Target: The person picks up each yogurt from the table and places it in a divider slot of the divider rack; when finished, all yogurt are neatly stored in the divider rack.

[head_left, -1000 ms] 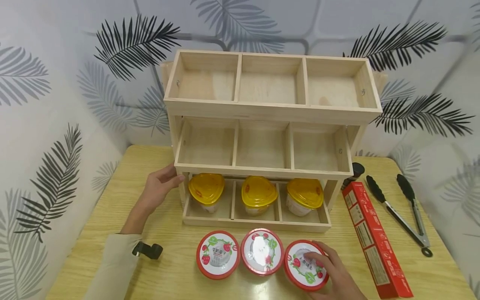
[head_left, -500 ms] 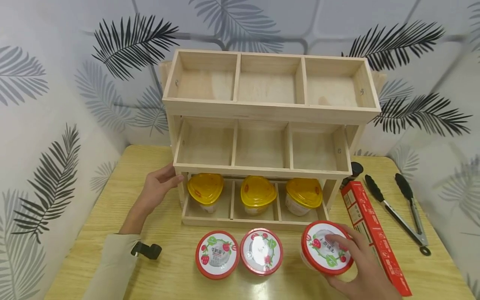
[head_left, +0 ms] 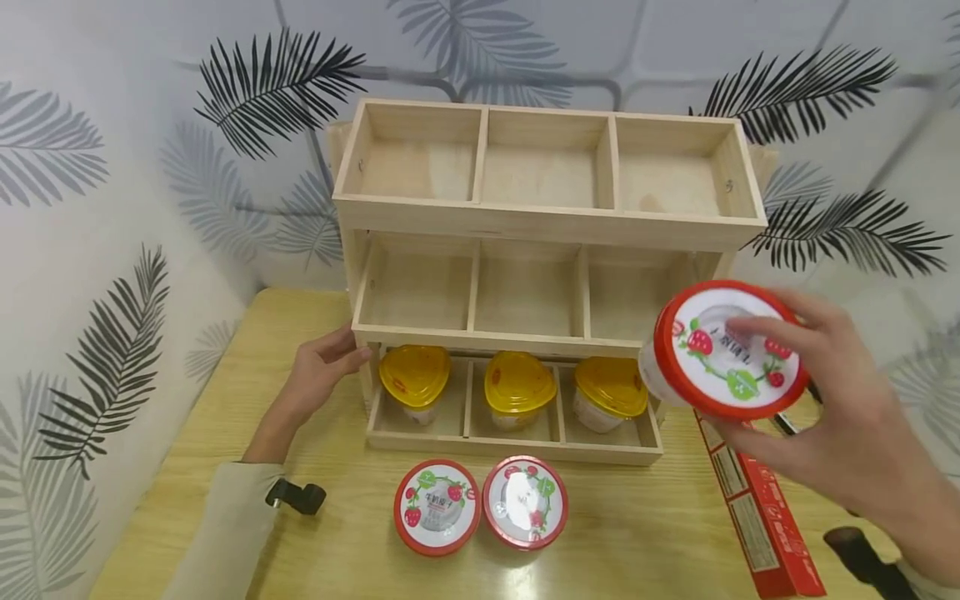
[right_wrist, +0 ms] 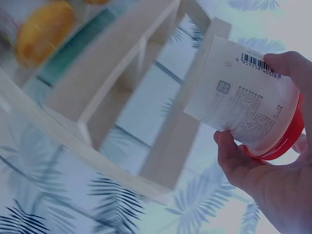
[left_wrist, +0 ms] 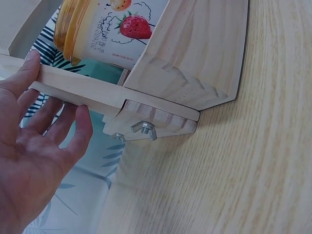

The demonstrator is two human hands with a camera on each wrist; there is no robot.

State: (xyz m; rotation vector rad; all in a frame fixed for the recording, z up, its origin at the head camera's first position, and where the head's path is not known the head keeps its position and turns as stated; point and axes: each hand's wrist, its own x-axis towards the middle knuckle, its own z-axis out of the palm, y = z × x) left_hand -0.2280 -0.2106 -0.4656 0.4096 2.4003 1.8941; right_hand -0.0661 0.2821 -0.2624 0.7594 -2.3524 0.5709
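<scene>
My right hand [head_left: 847, 417] holds a red-lidded plastic cup [head_left: 720, 367] with strawberries on its lid, raised in front of the right end of the wooden rack [head_left: 547, 223]. In the right wrist view, thumb and fingers wrap the cup's printed white side [right_wrist: 239, 92]. My left hand [head_left: 318, 375] grips the rack's left upright; the left wrist view shows the thumb on one face of this upright [left_wrist: 80, 87] and the fingers at the other. Two more red-lidded cups, one left [head_left: 437, 508] and one right [head_left: 525, 504], stand side by side on the table before the rack.
Yellow-lidded cups, left [head_left: 415, 375], middle [head_left: 519, 382] and right [head_left: 611, 386], sit in the rack's bottom tier. The upper two tiers have bare compartments. Right of the rack lies a long red box [head_left: 772, 525]; tongs are mostly hidden behind my right hand.
My right hand has lifted the red-lidded cup off the table and carried it up and right, to about the middle tier's height in the head view. The left hand stays put.
</scene>
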